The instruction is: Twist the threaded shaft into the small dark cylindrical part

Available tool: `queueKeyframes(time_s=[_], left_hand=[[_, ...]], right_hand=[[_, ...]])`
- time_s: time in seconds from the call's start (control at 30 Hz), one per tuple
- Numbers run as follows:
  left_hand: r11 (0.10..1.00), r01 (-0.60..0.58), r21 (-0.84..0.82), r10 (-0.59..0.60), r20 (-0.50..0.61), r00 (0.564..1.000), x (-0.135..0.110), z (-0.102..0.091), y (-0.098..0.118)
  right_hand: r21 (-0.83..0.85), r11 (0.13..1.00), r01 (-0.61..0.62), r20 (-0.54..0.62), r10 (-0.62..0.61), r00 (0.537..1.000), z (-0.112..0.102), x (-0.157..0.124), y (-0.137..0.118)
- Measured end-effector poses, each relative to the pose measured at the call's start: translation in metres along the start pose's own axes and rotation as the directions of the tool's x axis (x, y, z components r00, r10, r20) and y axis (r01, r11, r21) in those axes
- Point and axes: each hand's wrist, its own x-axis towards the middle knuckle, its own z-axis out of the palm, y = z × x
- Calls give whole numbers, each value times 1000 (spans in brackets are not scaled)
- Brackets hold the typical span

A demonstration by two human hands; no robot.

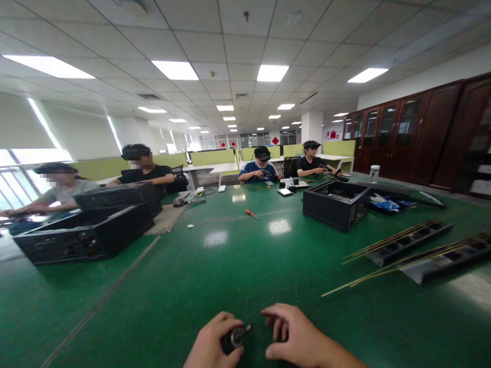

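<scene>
My left hand [213, 345] is at the bottom edge, fingers wrapped round a small dark cylindrical part with a metal tip [236, 337] that points right. My right hand [297, 337] lies just to the right of it, fingers curled in toward the part's tip, a short gap from it. What the right fingers hold, if anything, is hidden. Both hands hover over the green table [238, 266].
An open black computer case [335, 203] stands at mid right, two more black cases [88, 232] at left. Black trays with thin yellow rods [406, 245] lie at right. A red-handled screwdriver [251, 213] lies mid-table. Several people sit working at the far side and left.
</scene>
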Motion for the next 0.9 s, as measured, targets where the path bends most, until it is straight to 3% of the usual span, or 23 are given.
queueKeyframes(time_s=[0.1,0.33,0.5,0.9], left_hand=[[1000,-5,-18,6,81,997,8,25,13],[995,-64,-79,69,67,995,3,55,-21],[987,-46,-152,45,-13,999,3,58,-26],[973,-135,-188,133,-26,991,3,54,-18]], right_hand=[[-122,991,48,-46,-54,998,-3,-2,-2],[-319,946,53,25,-48,999,-2,-5,-6],[-395,916,72,51,-57,997,-3,-7,-12],[-425,902,73,55,-55,997,-4,-5,-16]])
